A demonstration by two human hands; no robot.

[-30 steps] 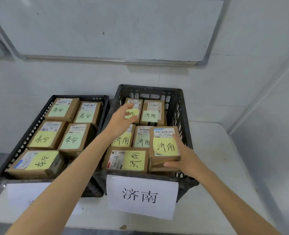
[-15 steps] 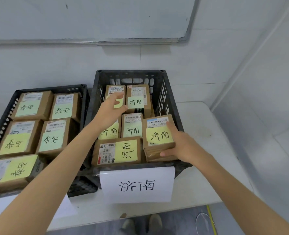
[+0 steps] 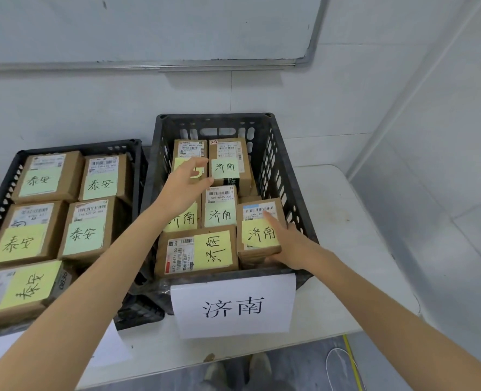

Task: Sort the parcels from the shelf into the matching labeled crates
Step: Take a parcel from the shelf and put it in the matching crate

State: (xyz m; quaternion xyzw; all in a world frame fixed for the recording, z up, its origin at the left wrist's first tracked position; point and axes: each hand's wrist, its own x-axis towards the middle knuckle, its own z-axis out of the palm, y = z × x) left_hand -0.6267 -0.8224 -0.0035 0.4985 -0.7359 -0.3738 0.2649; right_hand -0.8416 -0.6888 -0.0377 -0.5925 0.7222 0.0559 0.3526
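Parcel (image 3: 260, 230) with a yellow 济南 note is gripped by the right hand (image 3: 295, 246): the thumb is laid across the top and the fingers are curled under the near right edge. It is located in the front-right corner of the 济南 crate (image 3: 278, 170), close to the right wall and just beside the sideways parcel (image 3: 197, 252). It sits a little higher than its neighbours, so it is judged as not fully seated yet. The outer-edge grip is probably used so the parcel can be lowered into the corner gap without disturbing the row.

Nothing is held by the left hand (image 3: 185, 187); its fingers are straight and spread over the back-left parcel (image 3: 190, 149). Contact cannot be confirmed. It is likely placed there to steady or square the rows.

Containers:
- 济南 crate: 6 parcels are counted on top, held one included. 5 notes are read as 济南, and the 6th is covered by the left hand. The paper sign (image 3: 233, 306) on the front is matched.
- 泰安 crate (image 3: 92, 145): set just left of it, with 5 parcels visible, all marked 泰安.
- Lower layers cannot be told in either crate.

Both crates are set on the white table (image 3: 354, 266).
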